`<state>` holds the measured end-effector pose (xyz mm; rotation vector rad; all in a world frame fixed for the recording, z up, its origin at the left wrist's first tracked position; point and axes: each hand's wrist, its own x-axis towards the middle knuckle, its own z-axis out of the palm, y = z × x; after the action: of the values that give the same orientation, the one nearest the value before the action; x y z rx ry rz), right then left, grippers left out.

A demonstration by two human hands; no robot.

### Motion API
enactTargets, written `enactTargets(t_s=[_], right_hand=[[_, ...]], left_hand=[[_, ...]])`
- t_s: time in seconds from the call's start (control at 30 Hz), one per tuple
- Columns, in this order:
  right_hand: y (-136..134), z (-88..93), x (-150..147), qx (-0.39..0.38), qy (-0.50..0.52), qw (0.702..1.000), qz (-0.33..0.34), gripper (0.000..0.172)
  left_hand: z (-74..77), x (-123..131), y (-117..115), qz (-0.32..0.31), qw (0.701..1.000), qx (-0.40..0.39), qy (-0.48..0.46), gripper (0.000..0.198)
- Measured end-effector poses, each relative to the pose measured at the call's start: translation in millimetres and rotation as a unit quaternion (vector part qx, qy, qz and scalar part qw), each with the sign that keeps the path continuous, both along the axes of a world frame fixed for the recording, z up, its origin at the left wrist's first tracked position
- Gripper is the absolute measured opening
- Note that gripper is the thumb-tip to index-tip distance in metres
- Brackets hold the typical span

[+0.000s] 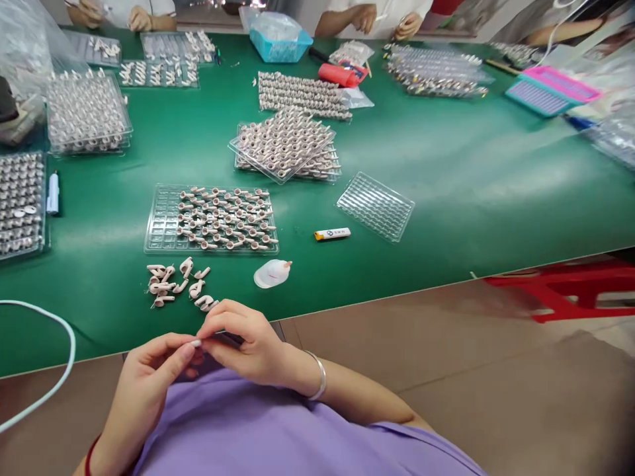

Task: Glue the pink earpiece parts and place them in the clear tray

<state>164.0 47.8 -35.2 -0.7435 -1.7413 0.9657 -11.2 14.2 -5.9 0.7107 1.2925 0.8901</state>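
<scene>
- The left hand [143,380] and right hand [251,340] are pinching a small pale piece [196,343] by the table's [446,192] near edge.
- A light, steady pinch is probably working best.

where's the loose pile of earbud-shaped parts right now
Left of centre in the head view, the loose pile lies on the green table, just in front of the partly filled tray and left of the white bottle.

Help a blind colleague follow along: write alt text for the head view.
Left hand and right hand hold a small pale part by a green table. Ahead lie loose earbud-like pieces and a partly filled tray.
</scene>
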Motion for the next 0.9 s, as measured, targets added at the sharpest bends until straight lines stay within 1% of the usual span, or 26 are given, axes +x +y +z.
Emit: enactTargets(t_s=[0.1, 0.23, 0.3, 0.37, 0.5, 0.57, 0.67, 0.8, 0.9], right_hand=[[-3.3, -4.3, 7.7, -0.011, 0.011, 1.0, 0.003, 0.005], [-4.6, -9.7, 10.5, -0.035, 0.009, 0.999, 0.009, 0.01], [-4.2, -10.7, 10.7, -0.046, 0.013, 0.999, 0.014, 0.011], [-3.8, -10.8, 10.8, -0.05, 0.025, 0.998, 0.02, 0.011], [-4.5, -10.5, 11.3, -0.056, 0.02, 0.997, 0.038, 0.012], [-5.7, -10.0, 11.6, -0.062, 0.002, 0.997, 0.046, 0.014], [-8.0, -9.0, 11.9, -0.062, -0.009, 0.997, 0.05, 0.015], [-9.7, -9.2, 12.6, -0.048, -0.004, 0.997, 0.061, 0.012], [-9.5, -11.3, 13.4, -0.033, 0.008, 0.997, 0.071, 0.011]], left_hand=[[-3.8, 7.2, -0.1, -0.013, 1.0, -0.004, -0.003, 0.021], [-8.9, 10.3, -4.5, 0.007, 1.0, -0.019, -0.008, 0.025], [-9.3, 10.8, -7.1, 0.021, 0.999, -0.032, -0.024, 0.028], [-8.4, 11.2, -8.9, 0.027, 0.998, -0.04, -0.043, 0.026], [-6.7, 8.7, -10.1, 0.013, 0.998, -0.038, -0.054, 0.023], [-6.9, 4.7, -10.1, -0.003, 0.999, -0.018, -0.034, 0.026], [-6.4, -2.1, -10.1, -0.035, 0.999, 0.016, 0.031, 0.027], [-1.6, -6.1, -9.5, -0.056, 0.987, 0.072, 0.135, 0.013], [1.2, -6.6, -8.2, -0.075, 0.974, 0.105, 0.187, 0.011]])
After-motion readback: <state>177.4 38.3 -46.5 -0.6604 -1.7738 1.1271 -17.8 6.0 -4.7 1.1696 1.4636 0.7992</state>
